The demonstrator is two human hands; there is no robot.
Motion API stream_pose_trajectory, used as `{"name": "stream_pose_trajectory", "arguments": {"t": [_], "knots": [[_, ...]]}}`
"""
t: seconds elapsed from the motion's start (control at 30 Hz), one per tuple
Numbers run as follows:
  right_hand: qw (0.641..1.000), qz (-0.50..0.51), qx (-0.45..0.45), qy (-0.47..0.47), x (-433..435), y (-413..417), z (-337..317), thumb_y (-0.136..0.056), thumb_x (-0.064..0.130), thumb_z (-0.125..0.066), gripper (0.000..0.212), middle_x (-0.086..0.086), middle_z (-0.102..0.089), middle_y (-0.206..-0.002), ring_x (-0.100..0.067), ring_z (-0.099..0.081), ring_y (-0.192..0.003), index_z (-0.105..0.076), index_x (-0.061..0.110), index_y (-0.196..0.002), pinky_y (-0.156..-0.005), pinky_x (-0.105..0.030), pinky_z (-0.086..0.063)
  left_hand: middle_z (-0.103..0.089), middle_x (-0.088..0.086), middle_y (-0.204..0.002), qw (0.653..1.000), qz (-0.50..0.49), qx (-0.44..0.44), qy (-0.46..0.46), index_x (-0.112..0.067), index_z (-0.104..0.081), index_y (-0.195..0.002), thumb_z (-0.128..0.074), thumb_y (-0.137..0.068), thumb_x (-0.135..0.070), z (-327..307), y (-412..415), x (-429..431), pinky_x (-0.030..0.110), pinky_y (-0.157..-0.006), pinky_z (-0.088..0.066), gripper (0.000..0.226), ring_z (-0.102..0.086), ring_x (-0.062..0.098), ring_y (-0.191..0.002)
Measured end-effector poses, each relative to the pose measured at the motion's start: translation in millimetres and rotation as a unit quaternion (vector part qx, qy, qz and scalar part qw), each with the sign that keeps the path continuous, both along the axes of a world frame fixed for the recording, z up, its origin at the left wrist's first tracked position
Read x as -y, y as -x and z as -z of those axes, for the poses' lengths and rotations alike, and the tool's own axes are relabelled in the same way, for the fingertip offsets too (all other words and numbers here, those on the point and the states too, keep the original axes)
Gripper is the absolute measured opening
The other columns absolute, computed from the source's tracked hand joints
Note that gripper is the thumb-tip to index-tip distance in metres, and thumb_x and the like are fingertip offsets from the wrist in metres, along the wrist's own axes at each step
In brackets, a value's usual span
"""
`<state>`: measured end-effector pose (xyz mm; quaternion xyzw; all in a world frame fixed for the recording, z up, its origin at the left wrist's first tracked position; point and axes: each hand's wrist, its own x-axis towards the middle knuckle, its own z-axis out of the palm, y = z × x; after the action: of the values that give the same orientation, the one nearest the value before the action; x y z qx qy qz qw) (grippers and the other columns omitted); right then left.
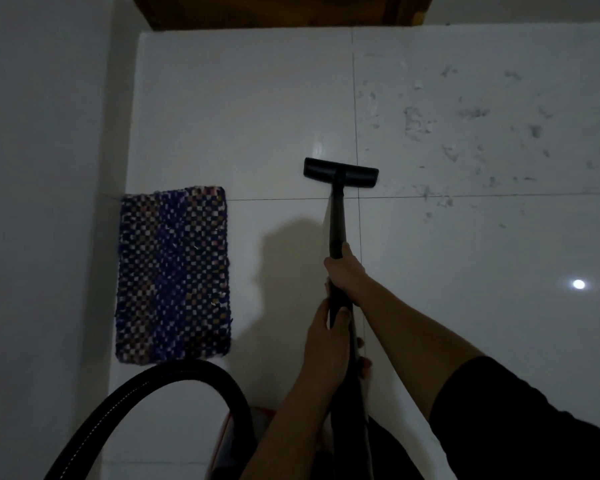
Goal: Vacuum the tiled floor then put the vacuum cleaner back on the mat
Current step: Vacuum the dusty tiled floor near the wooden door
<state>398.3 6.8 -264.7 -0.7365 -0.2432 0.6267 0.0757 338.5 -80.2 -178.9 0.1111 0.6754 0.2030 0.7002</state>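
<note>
I hold a black vacuum wand [336, 220] with both hands. My right hand [343, 268] grips it higher up, my left hand [326, 337] lower down, nearer my body. The flat black floor nozzle [340, 172] rests on the white tiled floor [243, 109] near a tile joint. Grey dust and scraps [465, 133] lie scattered on the tile to the nozzle's right. A blue and white checked woven mat [174, 275] lies on the floor to the left, with nothing on it. The black hose [146, 386] arcs at the bottom left.
A white wall [42, 168] runs along the left, beside the mat. A brown wooden door or frame [274, 10] stands at the far edge. A reddish part of the vacuum body [229, 431] shows at the bottom by my arm. A lamp reflection [579, 284] glints on the right tile.
</note>
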Motion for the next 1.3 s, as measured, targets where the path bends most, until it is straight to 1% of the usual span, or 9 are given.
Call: {"name": "stream_pose_trajectory", "arguments": {"t": [0.1, 0.27, 0.43, 0.53, 0.63, 0.77, 0.97, 1.17, 1.3], "knots": [[1.000, 0.003, 0.006, -0.005, -11, -3, -1, -0.097, 0.014, -0.042, 0.068, -0.005, -0.050, -0.075, -0.014, -0.049, -0.053, -0.008, 0.029, -0.154, -0.040, -0.019, -0.037, -0.056, 0.012, -0.082, 1.000, -0.011, 0.004, 0.002, -0.026, -0.043, -0.139, -0.041, -0.101, -0.025, 1, -5, -11, 0.022, -0.039, -0.044, 0.038, -0.053, 0.020, -0.059], [1.000, -0.012, 0.022, -0.016, -13, -13, -5, -0.097, 0.015, -0.042, 0.060, -0.001, -0.047, -0.075, -0.011, -0.049, -0.055, -0.019, 0.022, -0.152, -0.036, -0.017, -0.036, -0.056, 0.011, -0.080, 1.000, 0.004, 0.012, -0.012, -0.023, -0.046, -0.135, -0.039, -0.102, -0.023, -6, -15, -16, 0.021, -0.037, -0.045, 0.034, -0.055, 0.019, -0.061], [1.000, 0.010, 0.025, -0.012, 7, -25, -9, -0.097, 0.014, -0.042, 0.059, -0.003, -0.050, -0.078, -0.012, -0.049, -0.054, -0.021, 0.022, -0.151, -0.033, -0.015, -0.038, -0.056, 0.011, -0.080, 0.999, 0.030, 0.017, -0.017, -0.029, -0.048, -0.118, -0.039, -0.102, -0.023, -15, -23, 1, 0.018, -0.035, -0.044, 0.020, -0.054, 0.018, -0.058], [0.999, 0.035, 0.024, -0.005, 21, -33, -8, -0.097, 0.015, -0.042, 0.059, -0.011, -0.055, -0.093, -0.014, -0.051, -0.052, -0.021, 0.024, -0.151, -0.038, -0.019, -0.039, -0.057, 0.018, -0.084, 0.998, 0.051, 0.014, -0.016, -0.025, -0.048, -0.132, -0.040, -0.101, -0.026, -12, -28, 16, 0.020, -0.037, -0.043, 0.032, -0.053, 0.020, -0.054], [0.999, 0.031, 0.029, -0.007, 33, -39, -9, -0.097, 0.015, -0.042, 0.057, -0.012, -0.054, -0.099, -0.013, -0.051, -0.054, -0.023, 0.022, -0.150, -0.033, -0.015, -0.038, -0.061, 0.019, -0.087, 0.998, 0.066, 0.006, -0.012, -0.028, -0.044, -0.137, -0.040, -0.101, -0.028, -13, -34, 28, 0.021, -0.038, -0.043, 0.037, -0.055, 0.020, -0.056], [0.999, 0.024, 0.037, -0.013, 44, -48, -13, -0.097, 0.014, -0.043, 0.058, -0.013, -0.054, -0.097, -0.014, -0.050, -0.055, -0.022, 0.019, -0.151, -0.025, -0.009, -0.031, -0.059, 0.017, -0.085, 0.997, 0.070, 0.018, -0.009, -0.031, -0.044, -0.136, -0.038, -0.101, -0.029, -16, -41, 38, 0.020, -0.038, -0.044, 0.035, -0.054, 0.017, -0.053], [0.997, 0.047, 0.051, -0.034, 45, -62, -19, -0.098, 0.016, -0.042, 0.059, -0.007, -0.055, -0.086, -0.013, -0.051, -0.054, -0.019, 0.021, -0.152, -0.026, -0.009, -0.033, -0.060, 0.016, -0.084, 0.996, 0.085, 0.019, -0.020, -0.033, -0.043, -0.138, -0.039, -0.101, -0.031, -15, -50, 41, 0.020, -0.038, -0.044, 0.038, -0.054, 0.017, -0.051], [0.996, 0.048, 0.066, -0.043, 36, -74, -23, -0.098, 0.017, -0.042, 0.059, -0.010, -0.052, -0.100, -0.012, -0.050, -0.056, -0.019, 0.021, -0.152, -0.026, -0.009, -0.032, -0.058, 0.017, -0.082, 0.995, 0.087, 0.033, -0.030, -0.030, -0.042, -0.140, -0.038, -0.101, -0.030, -19, -59, 30, 0.019, -0.038, -0.044, 0.039, -0.054, 0.016, -0.051], [0.996, 0.052, 0.070, -0.024, 41, -83, -24, -0.098, 0.017, -0.043, 0.058, -0.005, -0.053, -0.086, -0.011, -0.051, -0.055, -0.020, 0.022, -0.151, -0.030, -0.012, -0.036, -0.054, 0.013, -0.074, 0.995, 0.085, 0.047, -0.009, -0.034, -0.040, -0.139, -0.037, -0.102, -0.030, -23, -68, 33, 0.021, -0.037, -0.043, 0.038, -0.051, 0.017, -0.045]]}}
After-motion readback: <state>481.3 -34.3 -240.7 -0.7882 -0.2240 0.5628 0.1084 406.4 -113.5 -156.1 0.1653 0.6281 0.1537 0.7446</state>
